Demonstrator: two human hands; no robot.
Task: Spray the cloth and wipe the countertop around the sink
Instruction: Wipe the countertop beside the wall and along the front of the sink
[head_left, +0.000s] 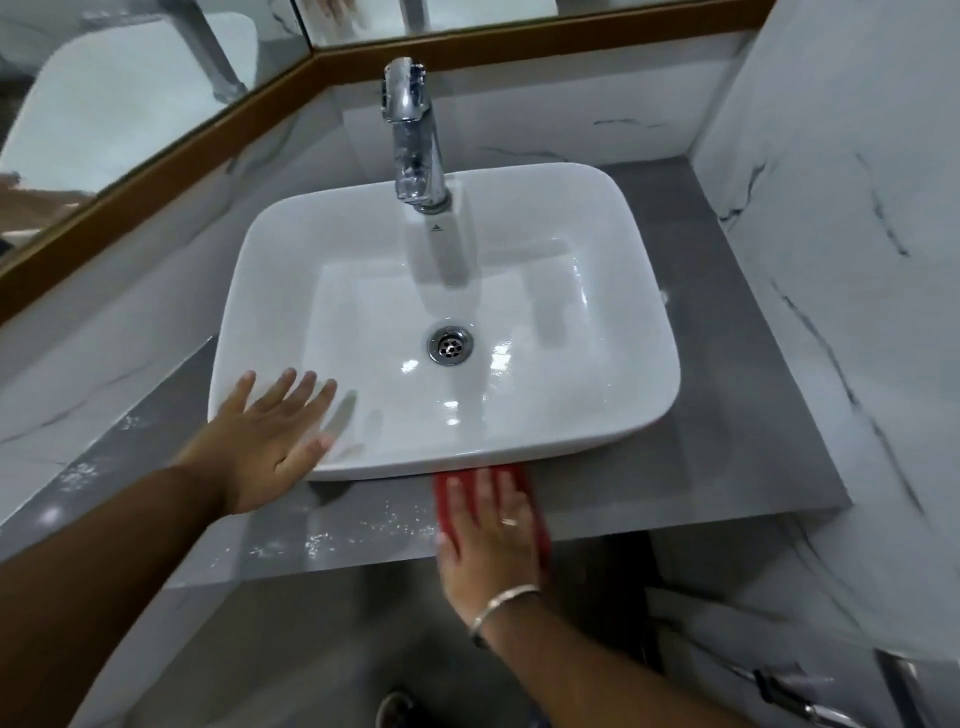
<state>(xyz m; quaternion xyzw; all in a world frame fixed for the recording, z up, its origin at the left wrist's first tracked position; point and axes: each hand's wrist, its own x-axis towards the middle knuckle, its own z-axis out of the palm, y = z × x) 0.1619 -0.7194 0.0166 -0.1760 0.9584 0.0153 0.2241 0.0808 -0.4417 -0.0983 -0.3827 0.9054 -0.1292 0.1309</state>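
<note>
At the lower centre of the frame, the right hand (488, 525) is pressing flat, fingers spread, on the red cloth (537, 525), which is lying on the grey countertop (649, 483) just under the sink (597, 415) front rim. The unwiped strip is running sideways. At the left, the left hand (270, 441) is resting open on the sink corner, holding nothing.

Sink (649, 332): white glazed ceramic, very glossy, bright glare spots round the polished metal drain (450, 345). Tap (415, 135) at sink's back rim: chrome, mirror-bright. Bench (737, 395) under sink: grey stone-look, smooth, semi-gloss, w/ white speckles in front of sink's left corner. Cloth (441, 499) at sink's front edge: red fabric, matt. Walls (831, 208) right of sink: white marble-look, dark veins, smooth. Trim (156, 156) behind sink: brown wood look
</note>
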